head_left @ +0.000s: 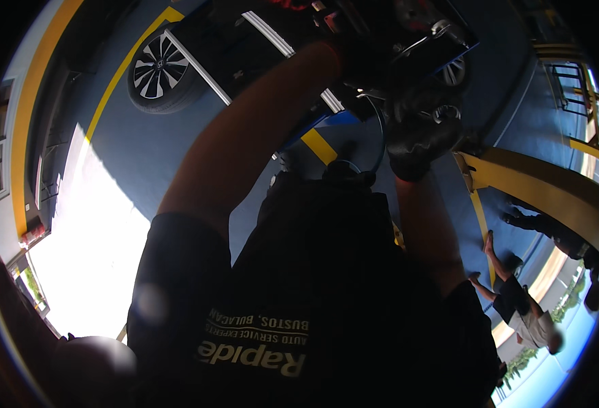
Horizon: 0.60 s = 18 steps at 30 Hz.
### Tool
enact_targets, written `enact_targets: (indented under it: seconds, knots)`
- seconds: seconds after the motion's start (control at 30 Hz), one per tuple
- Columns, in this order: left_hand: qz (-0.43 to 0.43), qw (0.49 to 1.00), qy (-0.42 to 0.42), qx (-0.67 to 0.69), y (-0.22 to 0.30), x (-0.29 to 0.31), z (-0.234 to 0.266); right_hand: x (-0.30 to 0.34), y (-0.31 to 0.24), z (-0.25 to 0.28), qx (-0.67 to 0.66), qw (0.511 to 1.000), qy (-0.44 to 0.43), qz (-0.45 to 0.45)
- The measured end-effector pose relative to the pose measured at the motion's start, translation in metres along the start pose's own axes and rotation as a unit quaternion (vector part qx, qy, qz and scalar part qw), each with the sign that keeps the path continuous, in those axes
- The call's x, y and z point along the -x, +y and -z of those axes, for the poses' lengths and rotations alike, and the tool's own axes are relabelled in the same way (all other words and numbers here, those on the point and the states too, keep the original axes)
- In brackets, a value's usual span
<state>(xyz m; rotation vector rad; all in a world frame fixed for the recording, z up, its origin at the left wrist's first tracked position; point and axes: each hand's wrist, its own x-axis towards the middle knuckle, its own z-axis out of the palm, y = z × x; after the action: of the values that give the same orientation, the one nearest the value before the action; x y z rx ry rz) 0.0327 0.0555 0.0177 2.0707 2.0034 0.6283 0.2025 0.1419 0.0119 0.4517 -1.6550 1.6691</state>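
Observation:
My left hand (364,34) reaches up to the top of a dark tool cart with silver drawer edges (269,32); it is so deep in shadow that its fingers do not show. My right hand (411,139), in a black glove, is closed beside a dark part with a round metallic rim (443,113). What it grips is lost in the dark. A bright metal piece (442,28) and other dark items lie on the cart near my left hand. A thin cable or hose (383,129) curves down beside my right hand.
A car wheel with a spoked rim (160,68) lies on the blue floor at left; another wheel (453,71) shows beyond the cart. A yellow lift post or beam (530,180) is at right. Two people (527,319) are at far right. Glaring sunlight (89,238) falls at left.

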Motion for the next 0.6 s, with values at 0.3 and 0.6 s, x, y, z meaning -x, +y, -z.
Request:
enact_targets:
  seconds: [0.3,0.6]
  knots:
    - [0.281,0.930,-0.070,0.228,0.024,0.025,-0.001,-0.079,0.043,0.035,-0.203,0.877,0.359,-0.246]
    - [0.236,0.807,0.175,0.513,0.014,0.077,-0.080,-0.100,0.074,0.076,-0.182,0.851,0.383,-0.311]
